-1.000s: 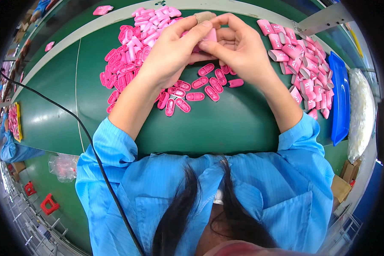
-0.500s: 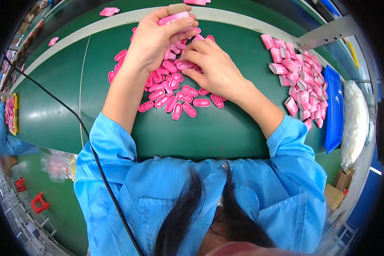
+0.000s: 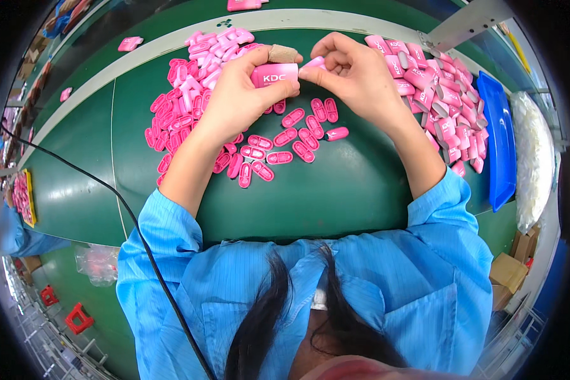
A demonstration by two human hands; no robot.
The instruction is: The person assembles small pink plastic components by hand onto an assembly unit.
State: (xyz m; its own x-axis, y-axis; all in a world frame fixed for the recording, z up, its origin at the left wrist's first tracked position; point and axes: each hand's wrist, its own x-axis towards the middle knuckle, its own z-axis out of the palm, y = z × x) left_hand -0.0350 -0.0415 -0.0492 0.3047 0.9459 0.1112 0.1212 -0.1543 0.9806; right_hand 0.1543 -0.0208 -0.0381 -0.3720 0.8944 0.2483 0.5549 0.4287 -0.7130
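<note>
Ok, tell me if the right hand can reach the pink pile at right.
Probably yes: nothing stands between the right hand and the pink pile beside it, though the hand holds a pink piece, which may hinder grasping.

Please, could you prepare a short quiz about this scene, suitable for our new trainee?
1. What does the left hand hold? (a) black cable, (b) printed pink casing, (c) red stool.
2. True or false: the blue tray lies to the right of the pile of pink casings.
3. Which colour is the small piece in the right hand?

Key: 1. b; 2. true; 3. light pink.
</note>
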